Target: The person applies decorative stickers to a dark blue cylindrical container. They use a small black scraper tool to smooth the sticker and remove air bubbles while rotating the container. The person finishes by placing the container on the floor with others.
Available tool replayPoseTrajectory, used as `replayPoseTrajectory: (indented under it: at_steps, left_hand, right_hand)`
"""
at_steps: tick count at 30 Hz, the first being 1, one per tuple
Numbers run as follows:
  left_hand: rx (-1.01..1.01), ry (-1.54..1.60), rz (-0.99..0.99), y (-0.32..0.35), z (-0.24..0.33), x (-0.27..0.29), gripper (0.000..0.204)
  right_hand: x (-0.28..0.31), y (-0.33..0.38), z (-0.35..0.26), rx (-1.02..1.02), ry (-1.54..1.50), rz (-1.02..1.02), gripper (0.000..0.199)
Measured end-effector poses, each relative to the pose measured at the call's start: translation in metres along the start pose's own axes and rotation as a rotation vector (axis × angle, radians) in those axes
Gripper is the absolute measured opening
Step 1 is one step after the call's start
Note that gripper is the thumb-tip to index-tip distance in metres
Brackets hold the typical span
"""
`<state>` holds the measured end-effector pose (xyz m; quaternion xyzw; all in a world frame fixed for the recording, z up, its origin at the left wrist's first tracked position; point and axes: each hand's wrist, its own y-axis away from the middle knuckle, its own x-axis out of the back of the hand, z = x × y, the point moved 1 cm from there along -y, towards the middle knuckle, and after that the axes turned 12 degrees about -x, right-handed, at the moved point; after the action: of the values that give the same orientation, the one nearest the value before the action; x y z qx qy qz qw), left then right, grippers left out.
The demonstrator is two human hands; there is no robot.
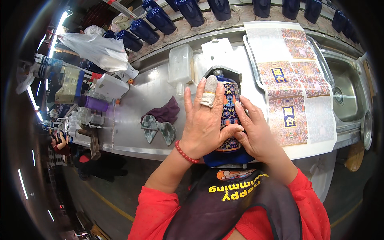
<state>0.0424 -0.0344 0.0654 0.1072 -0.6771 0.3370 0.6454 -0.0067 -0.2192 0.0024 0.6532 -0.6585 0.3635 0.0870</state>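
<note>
Blue and patterned, the bottle (pixel 230 105) lies at the steel bench (pixel 130 120), beside the printed sheets (pixel 278 134); left hand (pixel 203 125) and right hand (pixel 256 132) rest against it, fingers extended, neither clenched.

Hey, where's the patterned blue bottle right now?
In the head view, the patterned blue bottle is right of centre, touched by the left hand and right hand, just left of the printed sheet.
</note>
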Motion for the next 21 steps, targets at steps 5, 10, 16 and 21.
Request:
replayPoseTrajectory:
  at_steps: [5,10,16,21]
  left_hand:
    - [-0.018,-0.023,-0.001,-0.006,0.002,0.002,0.102]
    - [-0.004,0.158,0.087,-0.003,-0.007,0.000,0.104]
    - [0.025,0.142,0.081,0.001,-0.016,-0.005,0.106]
    - [-0.021,0.016,0.069,-0.006,-0.014,-0.005,0.105]
  right_hand:
    - [-0.001,0.000,0.000,0.018,-0.026,0.013,0.069]
    - [0.000,0.000,0.000,0.012,-0.007,0.000,0.071]
    - [0.001,0.000,0.000,0.008,-0.011,-0.005,0.073]
    - [0.002,-0.001,0.000,-0.002,-0.031,-0.011,0.072]
